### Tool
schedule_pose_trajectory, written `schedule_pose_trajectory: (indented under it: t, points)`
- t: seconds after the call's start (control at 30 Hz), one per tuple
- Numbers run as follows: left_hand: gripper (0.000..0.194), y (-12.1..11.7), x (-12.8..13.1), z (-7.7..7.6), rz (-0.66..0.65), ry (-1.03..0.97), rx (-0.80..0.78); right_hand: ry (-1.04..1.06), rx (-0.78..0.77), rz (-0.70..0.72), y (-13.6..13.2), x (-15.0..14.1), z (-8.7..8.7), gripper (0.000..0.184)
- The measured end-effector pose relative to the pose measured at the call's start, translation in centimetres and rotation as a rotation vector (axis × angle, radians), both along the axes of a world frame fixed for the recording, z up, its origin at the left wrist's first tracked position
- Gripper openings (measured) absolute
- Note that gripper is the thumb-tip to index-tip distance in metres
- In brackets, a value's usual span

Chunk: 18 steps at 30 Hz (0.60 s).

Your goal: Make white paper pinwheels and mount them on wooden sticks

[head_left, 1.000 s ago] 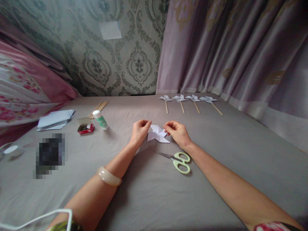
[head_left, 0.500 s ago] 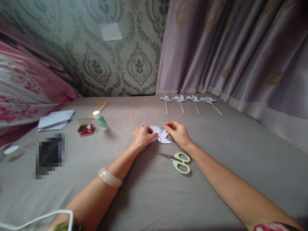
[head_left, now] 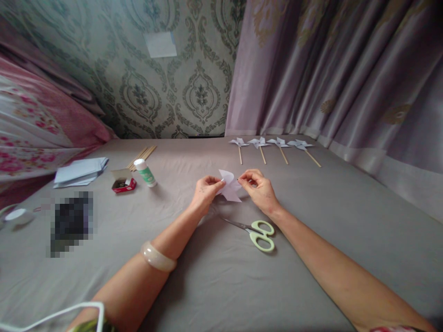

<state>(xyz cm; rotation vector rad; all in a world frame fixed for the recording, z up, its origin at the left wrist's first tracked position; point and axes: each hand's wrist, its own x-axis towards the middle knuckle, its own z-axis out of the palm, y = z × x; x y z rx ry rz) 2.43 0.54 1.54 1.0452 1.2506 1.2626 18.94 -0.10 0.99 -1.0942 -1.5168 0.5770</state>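
A white folded paper pinwheel (head_left: 229, 188) is held up just above the grey sheet (head_left: 221, 276), between both hands. My left hand (head_left: 206, 190) pinches its left side with closed fingers. My right hand (head_left: 259, 188) is closed in a pinch at the paper's right side; a thin pin-like tip shows at its fingertips, too small to name. Green-handled scissors (head_left: 258, 233) lie on the sheet just below my right wrist.
Several finished pinwheels on wooden sticks (head_left: 277, 146) lie in a row at the back by the curtain. To the left are a glue stick (head_left: 145, 173), a small red box (head_left: 122, 182), loose wooden sticks (head_left: 141, 154), a paper stack (head_left: 80, 171) and a tape roll (head_left: 15, 216).
The paper lay flat on the sheet half a second ago under my left fingers; both hands have now raised it and tilted it upright.
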Motion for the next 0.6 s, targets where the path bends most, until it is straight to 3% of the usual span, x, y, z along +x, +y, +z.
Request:
schedule_pose_trajectory:
  t: [0.23, 0.6]
  points:
    - [0.032, -0.17, -0.09, 0.29, 0.045, -0.242, -0.065, -0.095, 0.087, -0.016, -0.35, -0.35, -0.27, 0.021]
    - [0.035, -0.34, 0.28, 0.24, -0.022, -0.352, -0.101, -0.167, 0.106, -0.051, -0.56, -0.45, -0.83, 0.020]
